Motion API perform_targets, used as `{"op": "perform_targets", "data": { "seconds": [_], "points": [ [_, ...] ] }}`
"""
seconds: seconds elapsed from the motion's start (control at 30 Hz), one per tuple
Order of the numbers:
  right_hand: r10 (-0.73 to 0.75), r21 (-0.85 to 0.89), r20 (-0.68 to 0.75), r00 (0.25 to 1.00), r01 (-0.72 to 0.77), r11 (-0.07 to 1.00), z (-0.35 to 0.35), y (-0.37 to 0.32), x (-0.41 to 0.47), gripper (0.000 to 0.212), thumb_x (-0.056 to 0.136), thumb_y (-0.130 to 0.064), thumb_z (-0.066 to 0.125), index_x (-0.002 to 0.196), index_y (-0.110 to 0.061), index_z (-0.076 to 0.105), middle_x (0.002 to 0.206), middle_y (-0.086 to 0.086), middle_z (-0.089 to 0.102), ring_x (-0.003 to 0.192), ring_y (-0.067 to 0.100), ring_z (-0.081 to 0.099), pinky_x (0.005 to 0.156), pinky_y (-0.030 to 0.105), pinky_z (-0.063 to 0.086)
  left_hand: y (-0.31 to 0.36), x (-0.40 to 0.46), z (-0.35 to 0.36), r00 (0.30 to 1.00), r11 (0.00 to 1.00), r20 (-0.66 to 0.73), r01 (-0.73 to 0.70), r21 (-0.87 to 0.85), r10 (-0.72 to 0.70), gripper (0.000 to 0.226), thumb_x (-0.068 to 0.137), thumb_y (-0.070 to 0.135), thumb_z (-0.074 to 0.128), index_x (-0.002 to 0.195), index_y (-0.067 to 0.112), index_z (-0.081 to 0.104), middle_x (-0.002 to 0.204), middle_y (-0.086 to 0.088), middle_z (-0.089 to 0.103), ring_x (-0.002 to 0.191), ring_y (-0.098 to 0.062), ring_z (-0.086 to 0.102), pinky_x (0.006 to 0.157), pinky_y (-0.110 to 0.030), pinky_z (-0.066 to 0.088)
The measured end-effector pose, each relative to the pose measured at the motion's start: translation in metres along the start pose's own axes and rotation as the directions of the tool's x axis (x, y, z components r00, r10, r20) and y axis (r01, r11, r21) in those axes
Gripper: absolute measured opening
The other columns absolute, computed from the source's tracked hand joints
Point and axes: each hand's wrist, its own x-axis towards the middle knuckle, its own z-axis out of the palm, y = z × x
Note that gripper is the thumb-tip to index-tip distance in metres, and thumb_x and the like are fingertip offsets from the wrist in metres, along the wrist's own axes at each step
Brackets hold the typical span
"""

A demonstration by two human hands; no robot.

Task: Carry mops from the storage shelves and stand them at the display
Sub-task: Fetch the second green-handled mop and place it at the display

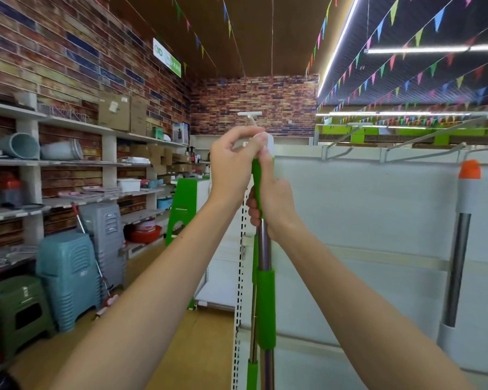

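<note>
Orange-capped mop (462,220) beside held green mop (265,305)

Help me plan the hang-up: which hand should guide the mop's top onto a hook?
Left hand: its fingers already pinch the white cap atop the green mop, while the right hand grips the shaft lower.

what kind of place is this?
Most likely a household-goods shop: wall shelves hold basins and cartons, stacked plastic stools stand on the floor, and bunting hangs overhead. Both hands hold a green mop handle.
</note>
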Motion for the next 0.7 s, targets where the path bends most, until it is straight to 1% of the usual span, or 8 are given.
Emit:
{"op": "perform_targets", "data": {
  "seconds": [0.1,0.2,0.27,0.37,0.43,0.53,0.63,0.7],
  "points": [
    [-0.023,0.001,0.001,1.0,0.023,1.0,-0.004,0.0,0.002,0.081,0.091,-0.077,0.039,0.064,-0.002,0.057,0.049,0.009,0.046,0.04,0.021,0.043,0.037,0.024,0.033,0.002,-0.005,0.007,0.997,0.997,-0.024,-0.076,-0.003,0.076,0.009,0.091,0.006,0.069,0.096,0.003,0.075,0.083,0.006,0.072,0.073,-0.008,0.063,0.07,-0.032,0.055],
    [-0.045,0.015,0.011,0.999,0.045,0.999,0.0,-0.001,0.008,0.092,0.09,-0.078,0.041,0.078,0.01,0.065,0.054,0.013,0.05,0.041,0.022,0.044,0.037,0.024,0.035,0.002,-0.001,0.01,0.99,0.994,-0.088,-0.112,0.0,0.112,0.008,0.091,0.005,0.068,0.095,0.003,0.075,0.081,0.013,0.071,0.073,-0.004,0.063,0.072,-0.024,0.055],
    [-0.04,0.011,0.004,0.999,0.04,0.999,0.0,0.004,0.013,0.086,0.09,-0.077,0.039,0.074,0.004,0.065,0.052,0.012,0.047,0.039,0.021,0.043,0.037,0.024,0.034,-0.004,0.001,0.011,0.994,0.998,-0.092,-0.063,0.011,0.063,0.008,0.09,0.006,0.069,0.094,0.004,0.075,0.08,0.012,0.071,0.071,-0.003,0.062,0.071,-0.025,0.055],
    [0.016,0.009,-0.023,1.0,-0.016,1.0,-0.005,0.019,0.019,0.08,0.089,-0.08,0.037,0.068,-0.006,0.058,0.049,0.008,0.046,0.036,0.021,0.041,0.037,0.025,0.033,-0.021,-0.001,0.013,0.999,0.998,-0.049,-0.005,0.058,0.008,0.006,0.088,0.007,0.07,0.094,0.006,0.073,0.084,-0.002,0.07,0.072,-0.005,0.061,0.072,-0.034,0.055],
    [0.059,0.006,-0.037,0.998,-0.059,0.998,-0.008,0.031,0.024,0.08,0.087,-0.082,0.037,0.065,-0.007,0.055,0.049,0.007,0.045,0.036,0.02,0.04,0.037,0.025,0.033,-0.032,-0.001,0.014,1.0,0.996,-0.001,0.012,0.093,-0.012,0.014,0.088,0.005,0.068,0.101,0.01,0.067,0.096,-0.008,0.07,0.083,-0.009,0.065,0.079,-0.043,0.056],
    [0.103,0.011,-0.047,0.994,-0.103,0.995,-0.012,0.049,0.029,0.081,0.085,-0.084,0.037,0.062,-0.008,0.051,0.049,0.006,0.044,0.038,0.02,0.04,0.04,0.028,0.035,-0.049,-0.003,0.013,0.998,0.995,0.053,0.022,0.101,-0.027,0.034,0.087,0.003,0.067,0.117,0.016,0.058,0.12,-0.001,0.066,0.108,-0.018,0.065,0.085,-0.052,0.058],
    [0.116,0.006,-0.042,0.992,-0.116,0.993,-0.012,0.064,0.031,0.082,0.086,-0.084,0.036,0.065,-0.007,0.055,0.05,0.007,0.044,0.038,0.02,0.04,0.04,0.027,0.034,-0.063,-0.009,0.011,0.996,0.992,0.085,-0.009,0.122,-0.001,0.037,0.09,-0.003,0.063,0.122,0.015,0.057,0.135,0.004,0.058,0.079,0.008,0.06,0.073,-0.05,0.057],
    [0.102,0.005,-0.036,0.994,-0.102,0.995,-0.012,0.065,0.033,0.082,0.087,-0.083,0.035,0.065,-0.007,0.056,0.049,0.007,0.044,0.038,0.021,0.04,0.039,0.026,0.034,-0.065,-0.007,0.01,0.996,0.992,0.09,-0.021,0.125,0.01,0.036,0.092,-0.001,0.063,0.123,0.016,0.057,0.136,0.005,0.058,0.07,0.009,0.059,0.069,-0.047,0.058]
  ]
}}
